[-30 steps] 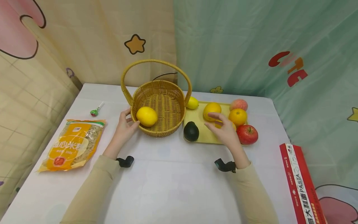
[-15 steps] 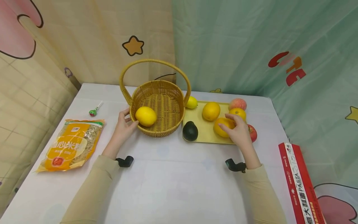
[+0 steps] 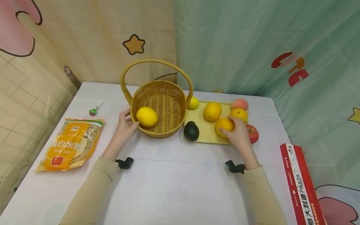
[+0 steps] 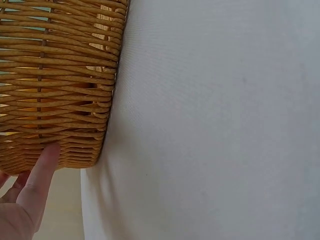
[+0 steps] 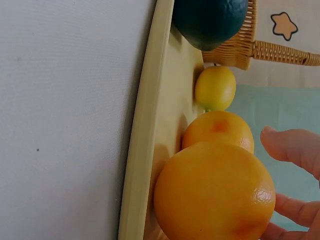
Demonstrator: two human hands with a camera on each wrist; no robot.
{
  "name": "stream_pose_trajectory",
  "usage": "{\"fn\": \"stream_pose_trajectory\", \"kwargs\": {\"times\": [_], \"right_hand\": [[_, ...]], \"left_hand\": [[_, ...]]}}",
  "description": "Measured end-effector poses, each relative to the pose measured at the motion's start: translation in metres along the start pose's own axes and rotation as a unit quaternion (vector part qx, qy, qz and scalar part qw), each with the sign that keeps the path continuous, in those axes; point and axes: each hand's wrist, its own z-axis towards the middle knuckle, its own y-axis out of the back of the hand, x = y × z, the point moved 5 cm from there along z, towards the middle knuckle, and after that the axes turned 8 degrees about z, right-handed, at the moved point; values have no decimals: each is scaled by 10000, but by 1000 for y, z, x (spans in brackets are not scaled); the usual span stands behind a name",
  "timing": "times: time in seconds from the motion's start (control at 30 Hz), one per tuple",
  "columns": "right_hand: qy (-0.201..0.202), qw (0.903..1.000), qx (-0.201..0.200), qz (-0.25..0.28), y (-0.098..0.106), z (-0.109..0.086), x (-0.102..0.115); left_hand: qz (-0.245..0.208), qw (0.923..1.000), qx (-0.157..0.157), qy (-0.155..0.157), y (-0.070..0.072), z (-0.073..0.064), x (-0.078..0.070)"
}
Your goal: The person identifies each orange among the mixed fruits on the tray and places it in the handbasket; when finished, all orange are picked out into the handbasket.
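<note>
My left hand [image 3: 125, 126] rests against the near left outside wall of the wicker basket [image 3: 171, 106]; in the left wrist view its thumb [image 4: 44, 170] lies straight on the weave. Inside the basket sits one yellow fruit [image 3: 147, 117]. My right hand [image 3: 239, 132] is spread over the near orange [image 3: 223, 127] on the yellow tray [image 3: 206, 137]. In the right wrist view its thumb [image 5: 287, 147] stands apart from that orange [image 5: 215, 192], and the other fingers reach behind it; contact there is partly hidden.
The tray also bears a dark avocado [image 3: 191, 131], a second orange [image 3: 212, 111] and a lemon [image 3: 193, 102]. Along its right side lie a peach [image 3: 239, 104], another orange [image 3: 239, 114] and a red apple [image 3: 252, 134]. A food bag [image 3: 71, 143], lollipop [image 3: 95, 109] and pasta box [image 3: 302, 184] flank them.
My right hand has moved right and come down around the near orange, its fingers drawing closer to it. My left hand has stayed at the basket.
</note>
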Motion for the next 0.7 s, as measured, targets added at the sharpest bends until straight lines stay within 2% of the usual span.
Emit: {"fn": "stream_pose_trajectory", "kwargs": {"times": [0.27, 0.5, 0.7], "right_hand": [[-87, 9999, -59, -94, -8, 0, -2], [-347, 9988, -64, -344, -15, 0, -5], [-439, 9981, -260, -348, -22, -4, -4]], "left_hand": [[108, 9999, -76, 12, 1, -5, 0], [76, 10000, -62, 4, 0, -4, 2], [42, 10000, -13, -44, -1, -6, -1]]}}
